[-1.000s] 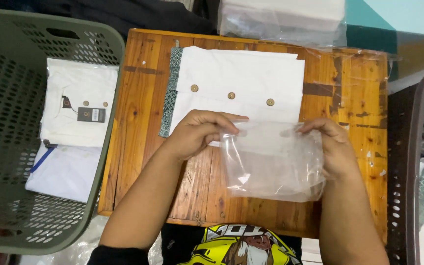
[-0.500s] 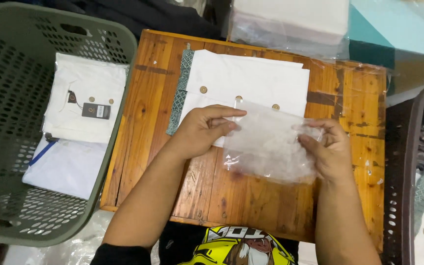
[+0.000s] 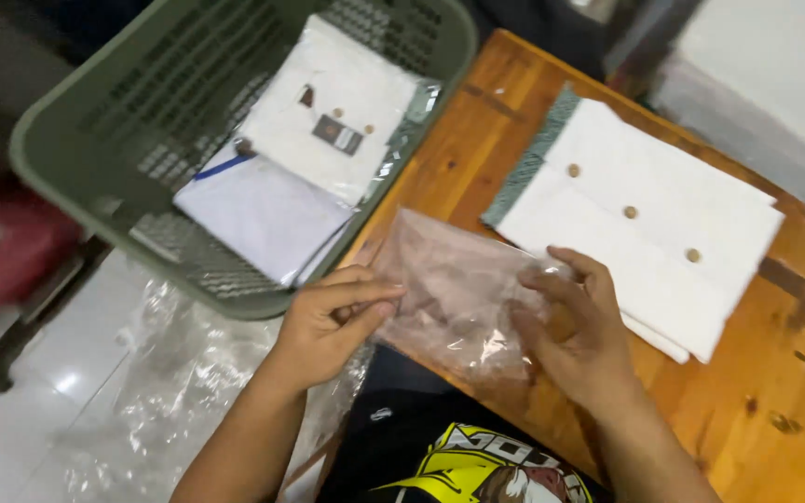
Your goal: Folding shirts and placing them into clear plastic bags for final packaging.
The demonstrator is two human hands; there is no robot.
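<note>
Both hands up front, working a clear plastic bag just over the near edge of the wooden table. Left hand pinching the bag's left edge, thumb pressed against curled fingers. Right hand gripping the right side, fingers slightly spread over the plastic, thumb underneath. Folded white shirt with three buttons lying flat just beyond. Green basket to the left, holding more folded white shirts. Crumpled plastic on the floor below.
</note>
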